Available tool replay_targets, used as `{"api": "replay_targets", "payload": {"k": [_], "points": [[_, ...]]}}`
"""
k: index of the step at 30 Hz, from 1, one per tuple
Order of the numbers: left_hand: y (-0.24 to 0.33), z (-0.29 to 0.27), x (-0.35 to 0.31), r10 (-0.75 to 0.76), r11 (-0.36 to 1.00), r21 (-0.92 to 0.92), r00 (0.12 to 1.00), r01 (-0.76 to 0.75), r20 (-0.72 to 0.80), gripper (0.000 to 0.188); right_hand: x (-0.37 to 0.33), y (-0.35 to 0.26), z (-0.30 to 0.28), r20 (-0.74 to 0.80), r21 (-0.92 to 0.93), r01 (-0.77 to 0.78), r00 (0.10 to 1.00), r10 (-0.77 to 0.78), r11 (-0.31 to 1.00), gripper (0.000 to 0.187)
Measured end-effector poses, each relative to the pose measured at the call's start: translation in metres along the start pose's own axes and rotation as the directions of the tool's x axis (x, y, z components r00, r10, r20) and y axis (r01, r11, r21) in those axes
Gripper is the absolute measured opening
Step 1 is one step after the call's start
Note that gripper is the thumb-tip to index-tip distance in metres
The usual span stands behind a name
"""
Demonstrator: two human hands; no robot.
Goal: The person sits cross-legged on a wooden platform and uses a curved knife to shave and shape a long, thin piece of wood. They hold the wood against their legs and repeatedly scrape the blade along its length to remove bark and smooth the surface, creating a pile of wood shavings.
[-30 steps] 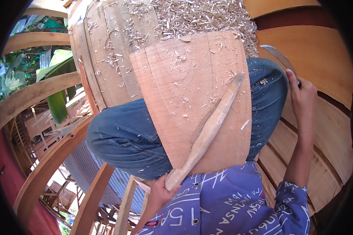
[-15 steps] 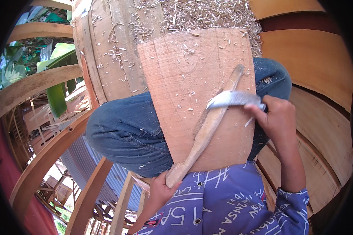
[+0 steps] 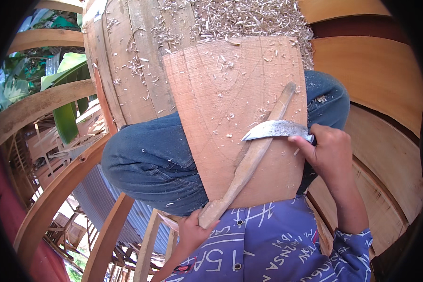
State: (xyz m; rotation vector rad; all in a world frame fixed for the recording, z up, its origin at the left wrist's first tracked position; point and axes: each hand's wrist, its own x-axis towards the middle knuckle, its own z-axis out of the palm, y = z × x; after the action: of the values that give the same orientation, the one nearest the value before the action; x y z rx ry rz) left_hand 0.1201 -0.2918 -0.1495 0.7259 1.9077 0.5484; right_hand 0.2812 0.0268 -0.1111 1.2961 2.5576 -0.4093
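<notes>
A long, roughly carved wooden stick (image 3: 251, 160) lies slantwise over a flat reddish wooden board (image 3: 207, 98) that rests across my lap. Around the stick's near end, close to my shirt, my left hand (image 3: 195, 231) is closed. My right hand (image 3: 330, 146) grips the dark handle of a curved knife (image 3: 278, 129). The speckled blade lies across the middle of the stick, its tip pointing left. Thin shavings are scattered on the board, and faint pencil lines show on it.
Beyond the board, a heap of wood shavings (image 3: 254, 19) covers the plank floor (image 3: 145, 56). Curved wooden boards (image 3: 366, 75) line the right side. Wooden railing ribs (image 3: 47, 105) stand at left, with green leaves and corrugated metal sheets (image 3: 108, 197) beyond. My bent knees flank the board.
The knife has slid a little toward me along the stick, and its blade is no longer blurred. My right hand has come slightly nearer too. The left hand keeps its hold.
</notes>
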Motion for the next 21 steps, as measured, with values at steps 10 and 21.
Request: {"api": "replay_targets", "payload": {"k": [10, 21], "points": [[-0.004, -0.001, 0.0, 0.024, 0.999, 0.023, 1.0, -0.024, 0.004, 0.045, 0.039, 0.065, -0.031, -0.158, 0.036, -0.426, 0.891, 0.426, 0.904, 0.061], [-0.008, -0.007, 0.01, -0.002, 0.986, -0.166, 0.987, 0.028, 0.16, 0.042, 0.017, 0.036, 0.008, -0.152, 0.074, -0.216, 0.962, 0.225, 0.974, 0.062]]}}
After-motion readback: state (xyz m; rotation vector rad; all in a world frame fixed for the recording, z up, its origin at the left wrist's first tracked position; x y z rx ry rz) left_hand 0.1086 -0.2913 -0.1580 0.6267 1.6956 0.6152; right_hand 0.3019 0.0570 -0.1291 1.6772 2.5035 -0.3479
